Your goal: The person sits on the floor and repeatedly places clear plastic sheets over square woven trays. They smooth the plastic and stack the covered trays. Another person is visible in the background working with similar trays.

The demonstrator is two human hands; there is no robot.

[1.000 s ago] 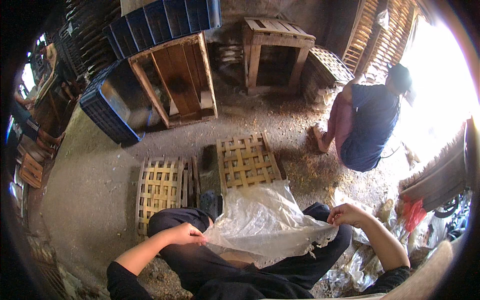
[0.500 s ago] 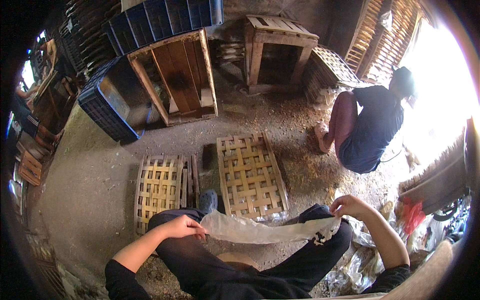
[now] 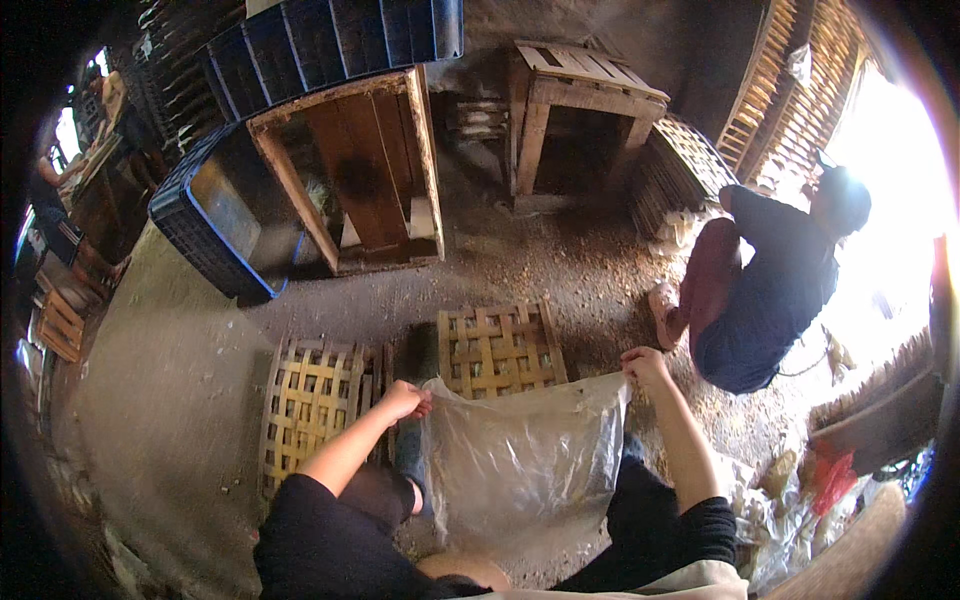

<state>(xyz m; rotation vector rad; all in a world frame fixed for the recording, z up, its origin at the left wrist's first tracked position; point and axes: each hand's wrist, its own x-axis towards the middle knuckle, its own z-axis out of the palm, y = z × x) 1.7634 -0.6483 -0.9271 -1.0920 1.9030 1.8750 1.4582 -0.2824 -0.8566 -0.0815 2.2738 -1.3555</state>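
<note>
A clear plastic sheet (image 3: 525,465) hangs stretched out in front of me, its top edge held at both corners. My left hand (image 3: 404,401) pinches the left corner, and my right hand (image 3: 645,365) grips the right one. Behind the sheet lies a woven bamboo tray (image 3: 497,345), its near part covered by the plastic. Left of my left hand rests a second woven bamboo tray (image 3: 312,405) on the floor, beside my leg.
Ahead on the right a person (image 3: 770,270) squats. Blue plastic crates (image 3: 200,220) and an open wooden frame box (image 3: 345,170) stand at the far left. A wooden stand (image 3: 580,110) and stacked bamboo trays (image 3: 685,165) are farther back. Crumpled plastic (image 3: 780,510) lies to my right.
Both hands have moved forward and closer together. The plastic, a narrow bunched strip before, now hangs spread wide between them. My view has shifted slightly.
</note>
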